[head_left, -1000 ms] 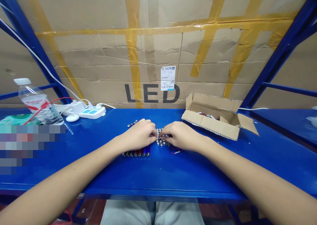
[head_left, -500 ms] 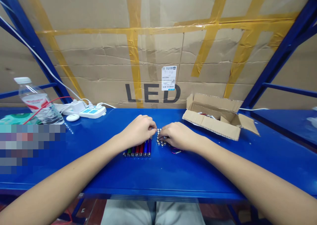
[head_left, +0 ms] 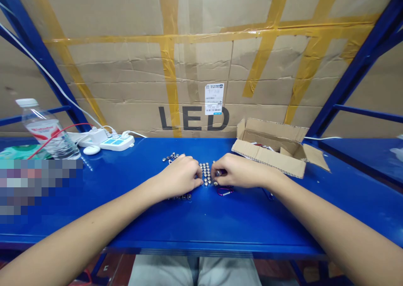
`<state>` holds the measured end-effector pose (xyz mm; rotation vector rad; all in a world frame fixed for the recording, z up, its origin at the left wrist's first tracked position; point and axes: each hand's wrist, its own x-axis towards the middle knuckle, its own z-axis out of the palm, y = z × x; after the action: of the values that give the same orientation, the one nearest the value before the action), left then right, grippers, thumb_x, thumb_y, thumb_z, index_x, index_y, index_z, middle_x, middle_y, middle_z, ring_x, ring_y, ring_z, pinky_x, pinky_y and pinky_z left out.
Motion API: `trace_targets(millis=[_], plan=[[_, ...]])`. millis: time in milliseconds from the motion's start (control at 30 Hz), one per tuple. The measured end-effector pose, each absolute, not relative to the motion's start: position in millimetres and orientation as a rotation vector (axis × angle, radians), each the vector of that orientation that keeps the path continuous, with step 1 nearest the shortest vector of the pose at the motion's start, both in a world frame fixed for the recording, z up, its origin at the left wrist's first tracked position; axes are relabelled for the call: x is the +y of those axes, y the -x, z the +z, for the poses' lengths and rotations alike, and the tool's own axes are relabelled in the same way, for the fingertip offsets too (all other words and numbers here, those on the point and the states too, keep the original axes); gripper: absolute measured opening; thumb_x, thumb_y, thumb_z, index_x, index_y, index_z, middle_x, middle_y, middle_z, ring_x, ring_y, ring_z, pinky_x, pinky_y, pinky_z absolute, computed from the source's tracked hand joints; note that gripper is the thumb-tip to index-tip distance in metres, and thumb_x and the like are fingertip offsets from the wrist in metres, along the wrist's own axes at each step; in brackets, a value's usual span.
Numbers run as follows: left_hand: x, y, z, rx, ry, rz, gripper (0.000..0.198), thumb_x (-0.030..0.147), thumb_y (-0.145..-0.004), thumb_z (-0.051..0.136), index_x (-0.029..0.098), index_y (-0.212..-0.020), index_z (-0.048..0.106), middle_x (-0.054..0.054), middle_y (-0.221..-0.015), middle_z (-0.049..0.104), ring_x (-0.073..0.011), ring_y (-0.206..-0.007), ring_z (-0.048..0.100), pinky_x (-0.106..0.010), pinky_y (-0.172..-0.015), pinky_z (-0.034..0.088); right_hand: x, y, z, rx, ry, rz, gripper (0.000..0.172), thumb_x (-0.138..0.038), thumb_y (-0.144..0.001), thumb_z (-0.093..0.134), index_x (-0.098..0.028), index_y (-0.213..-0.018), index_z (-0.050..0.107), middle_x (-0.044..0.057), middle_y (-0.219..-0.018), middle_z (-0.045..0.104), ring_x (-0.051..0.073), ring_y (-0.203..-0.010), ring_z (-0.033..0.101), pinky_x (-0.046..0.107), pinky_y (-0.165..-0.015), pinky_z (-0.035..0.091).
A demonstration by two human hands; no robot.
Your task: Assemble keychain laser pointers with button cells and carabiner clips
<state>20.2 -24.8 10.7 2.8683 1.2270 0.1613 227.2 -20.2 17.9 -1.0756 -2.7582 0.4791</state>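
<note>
Small round silver pieces that look like button cells stand in rows on the table between my hands. My left hand is closed at their left side, thumb and fingertips touching the edge of the rows; anything pinched there is too small to make out. At the right side my right hand is curled, with silver pieces at its fingertips. Beneath my left hand lie coloured metal tubes, only their dark ends showing. Behind it is a loose cluster of silver pieces. A purple carabiner lies just below my right hand.
An open cardboard box with small items stands at the back right. A power strip, a white round object and a water bottle are at the left. A blue carabiner lies by my right wrist. A large taped carton stands behind.
My left hand has shifted slightly right and down, uncovering the loose cluster and covering more of the tubes. My right hand has moved right, showing more of the rows of silver pieces.
</note>
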Motion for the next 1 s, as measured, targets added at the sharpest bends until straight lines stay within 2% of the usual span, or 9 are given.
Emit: trace_targets(millis=[233,400,567,700,1000], plan=[[-23,-20,8,1.175,-2.868,0.184,0.017,0.017,-0.083,0.058,0.02,-0.074,0.071,-0.005,-0.074,0.068,-0.0221,-0.081,0.059,-0.035,-0.08,0.038,-28,-220,18,-2.829,1.064,0.385,0.01,-0.015,-0.08,0.059,-0.017,-0.079,0.068,0.001,-0.069,0.065,0.011,-0.06,0.051,0.023,-0.058,0.033],[-22,-19,7,1.167,-2.861,0.21,0.018,0.016,-0.082,0.056,0.021,-0.076,0.072,-0.005,-0.075,0.068,-0.0222,-0.081,0.059,-0.035,-0.079,0.038,-28,-217,15,-2.862,1.034,0.376,0.013,-0.013,-0.078,0.059,-0.018,-0.082,0.07,0.002,-0.072,0.067,0.013,-0.062,0.055,0.024,-0.059,0.034],[-21,-18,6,1.156,-2.849,0.215,0.018,0.016,-0.082,0.056,0.022,-0.081,0.074,-0.005,-0.078,0.069,-0.0228,-0.084,0.06,-0.035,-0.079,0.038,-31,-209,9,-2.873,1.044,0.226,0.011,-0.014,-0.079,0.058,-0.017,-0.081,0.069,0.006,-0.078,0.069,0.016,-0.07,0.06,0.025,-0.062,0.036],[-21,-17,6,1.176,-2.861,0.232,0.021,0.019,-0.084,0.056,0.024,-0.087,0.076,-0.005,-0.078,0.068,-0.0229,-0.082,0.059,-0.034,-0.075,0.037,-32,-205,6,-2.867,1.067,0.102,0.008,-0.016,-0.08,0.058,-0.017,-0.077,0.066,0.007,-0.077,0.068,0.017,-0.068,0.059,0.025,-0.061,0.035],[-20,-17,6,1.241,-2.841,0.229,0.019,0.017,-0.081,0.058,0.023,-0.083,0.076,-0.005,-0.077,0.068,-0.0222,-0.078,0.059,-0.035,-0.078,0.039,-28,-203,-3,-2.812,1.105,0.004,0.009,-0.016,-0.081,0.058,-0.017,-0.078,0.067,0.007,-0.077,0.069,0.017,-0.07,0.06,0.026,-0.065,0.035]])
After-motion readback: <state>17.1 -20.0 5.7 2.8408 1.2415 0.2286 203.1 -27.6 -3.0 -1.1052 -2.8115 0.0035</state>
